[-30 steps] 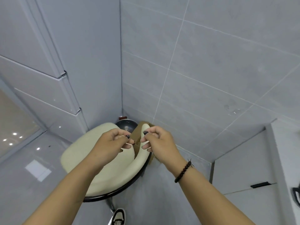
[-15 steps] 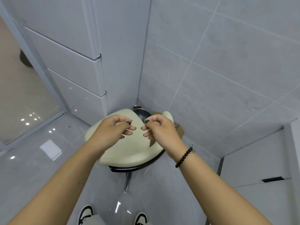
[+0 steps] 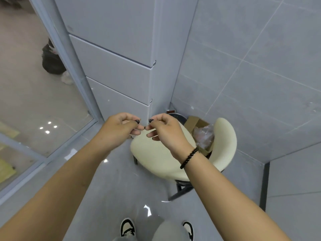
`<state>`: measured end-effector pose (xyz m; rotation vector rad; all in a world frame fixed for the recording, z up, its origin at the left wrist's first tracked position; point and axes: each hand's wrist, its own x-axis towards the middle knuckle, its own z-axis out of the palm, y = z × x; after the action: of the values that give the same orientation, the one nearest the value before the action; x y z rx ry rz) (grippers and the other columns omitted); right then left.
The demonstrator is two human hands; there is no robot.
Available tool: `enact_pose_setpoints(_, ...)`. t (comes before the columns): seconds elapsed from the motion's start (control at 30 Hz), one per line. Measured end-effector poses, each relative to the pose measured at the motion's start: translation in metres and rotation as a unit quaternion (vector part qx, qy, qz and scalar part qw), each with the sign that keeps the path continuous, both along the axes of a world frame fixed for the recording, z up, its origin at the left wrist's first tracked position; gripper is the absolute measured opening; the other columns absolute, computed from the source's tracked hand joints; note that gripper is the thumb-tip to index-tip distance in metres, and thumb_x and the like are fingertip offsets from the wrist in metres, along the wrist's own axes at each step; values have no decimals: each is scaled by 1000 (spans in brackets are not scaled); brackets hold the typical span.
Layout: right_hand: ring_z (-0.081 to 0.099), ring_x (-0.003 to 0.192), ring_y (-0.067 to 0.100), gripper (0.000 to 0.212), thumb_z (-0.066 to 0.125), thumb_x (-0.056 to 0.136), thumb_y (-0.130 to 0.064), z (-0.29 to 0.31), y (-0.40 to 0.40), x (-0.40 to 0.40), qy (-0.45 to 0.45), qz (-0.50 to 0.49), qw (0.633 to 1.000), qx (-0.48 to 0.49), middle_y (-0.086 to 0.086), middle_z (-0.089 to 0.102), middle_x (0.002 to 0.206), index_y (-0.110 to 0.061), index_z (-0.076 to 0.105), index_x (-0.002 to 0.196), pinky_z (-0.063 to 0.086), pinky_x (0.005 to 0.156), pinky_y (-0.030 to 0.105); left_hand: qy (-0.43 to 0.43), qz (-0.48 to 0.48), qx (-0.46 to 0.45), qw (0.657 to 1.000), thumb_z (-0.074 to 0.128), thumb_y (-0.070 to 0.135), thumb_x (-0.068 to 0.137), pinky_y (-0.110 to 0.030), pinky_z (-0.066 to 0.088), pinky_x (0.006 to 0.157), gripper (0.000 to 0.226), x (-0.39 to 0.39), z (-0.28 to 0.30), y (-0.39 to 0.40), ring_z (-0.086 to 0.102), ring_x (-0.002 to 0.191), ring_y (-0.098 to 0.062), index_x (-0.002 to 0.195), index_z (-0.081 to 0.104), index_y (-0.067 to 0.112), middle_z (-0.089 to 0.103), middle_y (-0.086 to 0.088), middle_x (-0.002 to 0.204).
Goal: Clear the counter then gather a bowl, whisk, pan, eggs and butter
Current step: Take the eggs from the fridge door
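My left hand (image 3: 119, 128) and my right hand (image 3: 165, 132) are raised side by side in front of me, above a cream chair (image 3: 156, 155). The fingers of both are curled and the fingertips of the two hands meet; I see nothing held between them. Behind the chair, in the wall corner, the rim of a dark round pan (image 3: 178, 117) shows, partly hidden by my right hand and the chair. No bowl, whisk, eggs, butter or counter is in view.
An open cardboard box (image 3: 194, 121) with a clear plastic bag (image 3: 204, 136) sits behind the chair's curved backrest (image 3: 225, 145). Grey tiled walls close the corner. A glass door (image 3: 43, 101) stands at the left. My shoes (image 3: 127, 227) are on the glossy grey floor.
The view has pulled back and tilted down, so the chair sits lower right and my shoes show. My hands stay together with curled fingers, their tips now touching.
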<state>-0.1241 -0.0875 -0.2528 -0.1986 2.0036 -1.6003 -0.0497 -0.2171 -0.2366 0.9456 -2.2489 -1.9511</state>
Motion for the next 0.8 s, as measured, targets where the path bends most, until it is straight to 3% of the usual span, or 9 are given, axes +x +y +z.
enact_pose_setpoints(0.13, 62, 62, 16, 9, 51, 91, -10, 3, -43, 4, -9, -8, 1000, -17, 8, 68, 87, -14, 58, 93, 46, 54, 18, -3, -11, -17, 1000, 53, 13, 95, -24, 48, 71, 13, 1, 5, -44, 69, 80, -10, 100, 64, 18, 76, 2, 89)
enact_pose_setpoints(0.37, 64, 64, 16, 7, 52, 91, -12, 5, -95, -35, 8, -33, 999, -10, 8, 71, 90, -15, 58, 91, 48, 63, 24, 1, -1, -19, 1000, 52, 14, 96, -25, 51, 76, 15, -33, 6, -107, 69, 84, -12, 105, 64, 15, 75, 3, 89)
enact_pose_setpoints(0.8, 64, 68, 18, 12, 50, 93, -9, 23, -214, -164, -8, -63, 998, -26, 6, 70, 87, -11, 60, 99, 52, 69, 29, -13, -16, -32, 999, 50, 13, 98, -23, 47, 69, 15, -164, 17, -246, 67, 80, -11, 104, 64, 13, 74, 1, 92)
